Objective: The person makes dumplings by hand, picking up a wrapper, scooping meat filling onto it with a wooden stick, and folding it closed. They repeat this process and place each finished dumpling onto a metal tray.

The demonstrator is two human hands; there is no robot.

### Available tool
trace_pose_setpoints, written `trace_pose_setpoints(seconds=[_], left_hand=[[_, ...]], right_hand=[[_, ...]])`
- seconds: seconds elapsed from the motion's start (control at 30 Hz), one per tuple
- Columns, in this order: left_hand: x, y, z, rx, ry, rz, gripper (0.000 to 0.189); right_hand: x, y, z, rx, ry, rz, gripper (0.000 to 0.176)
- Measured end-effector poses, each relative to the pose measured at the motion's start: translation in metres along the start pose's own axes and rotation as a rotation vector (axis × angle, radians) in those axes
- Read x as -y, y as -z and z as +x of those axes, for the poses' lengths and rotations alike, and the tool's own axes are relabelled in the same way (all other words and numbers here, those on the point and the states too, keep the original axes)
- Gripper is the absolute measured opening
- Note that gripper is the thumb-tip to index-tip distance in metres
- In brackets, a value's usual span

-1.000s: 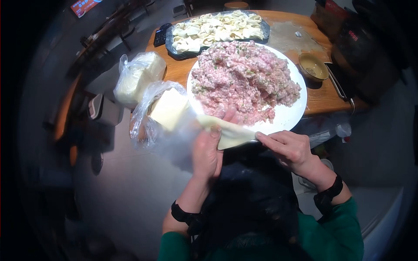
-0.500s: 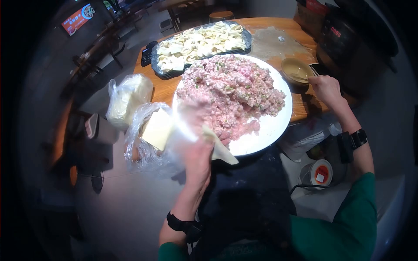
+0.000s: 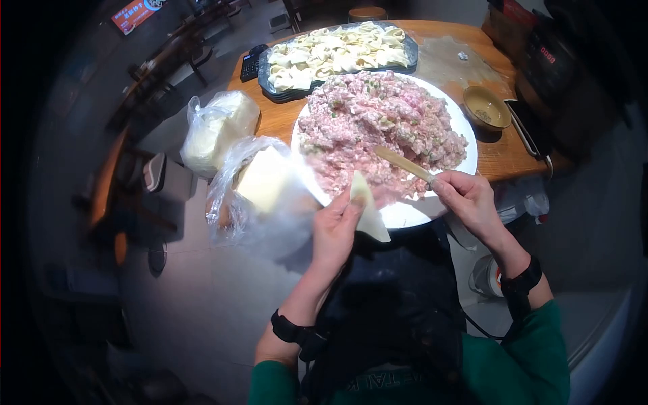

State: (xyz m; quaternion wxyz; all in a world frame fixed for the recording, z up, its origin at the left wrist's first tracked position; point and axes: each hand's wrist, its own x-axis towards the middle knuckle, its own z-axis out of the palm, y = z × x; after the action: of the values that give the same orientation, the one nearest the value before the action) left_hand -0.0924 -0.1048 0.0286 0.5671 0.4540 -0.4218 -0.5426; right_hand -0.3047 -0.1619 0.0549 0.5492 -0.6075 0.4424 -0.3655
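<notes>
I see left hand (image 3: 334,229) pinching a wrapper (image 3: 368,210) at centre frame, over the near rim of the plate (image 3: 405,214). Right hand (image 3: 469,199) grips a wooden stick (image 3: 403,164), long axis running up-left, tip in the meat (image 3: 378,125) just above the wrapper
</notes>
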Motion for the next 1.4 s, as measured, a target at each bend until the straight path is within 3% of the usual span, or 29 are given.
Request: trace_pose_setpoints(seconds=[0.03,0.07,0.1,0.13,0.2,0.3,0.37,0.47,0.53,0.57,0.6,0.67,0.7,0.73,0.8,0.93,1.0,1.07,1.1,1.13,1.17,1.2,1.27,1.33,1.4], left_hand=[[-0.001,-0.001,-0.002,-0.005,0.004,-0.005,0.038],[-0.006,-0.005,-0.003,-0.026,0.018,-0.259,0.04],[-0.007,-0.008,-0.003,-0.046,0.03,-0.512,0.043],[-0.005,-0.01,-0.002,-0.046,0.033,-0.515,0.043],[-0.001,-0.013,0.001,-0.049,0.015,-0.758,0.044],[0.004,-0.013,-0.004,-0.121,0.054,-0.833,0.037],[0.014,-0.006,-0.002,-0.14,0.057,-0.895,0.035],[0.019,0.002,-0.001,0.02,-0.05,-0.864,0.031],[0.009,-0.001,-0.003,-0.036,-0.063,-0.459,0.026],[0.006,0.003,-0.006,-0.104,-0.087,-0.14,0.019],[0.004,0.006,-0.006,-0.103,-0.086,-0.143,0.019],[0.001,0.013,-0.006,-0.054,-0.574,0.722,0.02],[-0.005,0.017,-0.004,0.013,-0.674,0.882,0.028],[-0.008,0.016,-0.004,0.015,-0.674,0.878,0.028],[-0.012,0.014,-0.004,0.099,-0.69,1.065,0.032],[-0.011,0.02,0.0,0.02,-0.757,1.093,0.034],[-0.017,0.034,0.005,-0.037,-0.871,1.094,0.035],[-0.034,0.046,0.008,-0.243,-0.758,1.056,0.025],[-0.039,0.055,0.009,-0.239,-0.764,1.061,0.025],[-0.044,0.065,0.009,-0.306,-0.649,0.996,0.022],[-0.048,0.076,0.01,-0.372,-0.531,0.926,0.019],[-0.05,0.089,0.011,-0.375,-0.534,0.928,0.019],[-0.045,0.121,0.015,-0.358,-0.585,1.341,0.016],[-0.04,0.133,0.021,-0.392,-0.531,1.4,0.014],[-0.05,0.126,0.025,-0.279,-0.421,1.577,0.012]], right_hand=[[0.002,-0.008,-0.006,-0.021,-0.027,-0.045,0.025],[0.003,-0.017,-0.012,-0.042,-0.054,-0.092,0.031],[0.004,-0.033,-0.018,0.013,0.044,-0.096,0.042],[-0.009,-0.043,-0.019,0.074,0.104,-0.12,0.05],[-0.016,-0.072,-0.021,-0.009,0.209,0.16,0.04],[-0.025,-0.085,-0.022,-0.134,0.126,0.237,0.028],[-0.025,-0.092,-0.019,-0.182,0.204,0.277,0.023],[-0.022,-0.089,-0.013,-0.233,0.353,0.209,0.019],[-0.013,-0.082,-0.01,-0.152,0.382,0.188,0.02],[-0.022,-0.076,0.0,-0.122,0.593,0.006,0.028],[-0.015,-0.069,0.004,-0.122,0.592,0.003,0.028],[0.004,-0.056,0.008,0.039,0.887,-0.501,0.041],[0.005,-0.057,0.011,-0.028,0.944,-0.578,0.036],[0.006,-0.054,0.012,-0.029,0.941,-0.581,0.036],[0.011,-0.046,0.015,0.1,0.915,-0.741,0.02],[0.015,-0.048,0.035,0.161,0.814,-0.769,0.014],[0.034,-0.046,0.064,0.028,0.405,-0.581,0.02],[0.07,-0.037,0.093,-0.133,0.236,-0.207,0.028],[0.083,-0.034,0.1,-0.185,0.254,-0.098,0.032],[0.091,-0.032,0.107,-0.233,0.271,0.009,0.037],[0.085,-0.024,0.118,-0.234,0.368,-0.033,0.042],[0.08,-0.023,0.118,-0.232,0.371,-0.031,0.042],[0.067,-0.026,0.104,-0.158,0.398,0.07,0.051],[0.054,-0.031,0.078,-0.098,0.317,-0.125,0.045],[0.033,-0.031,0.053,0.0,0.312,-0.04,0.038]])
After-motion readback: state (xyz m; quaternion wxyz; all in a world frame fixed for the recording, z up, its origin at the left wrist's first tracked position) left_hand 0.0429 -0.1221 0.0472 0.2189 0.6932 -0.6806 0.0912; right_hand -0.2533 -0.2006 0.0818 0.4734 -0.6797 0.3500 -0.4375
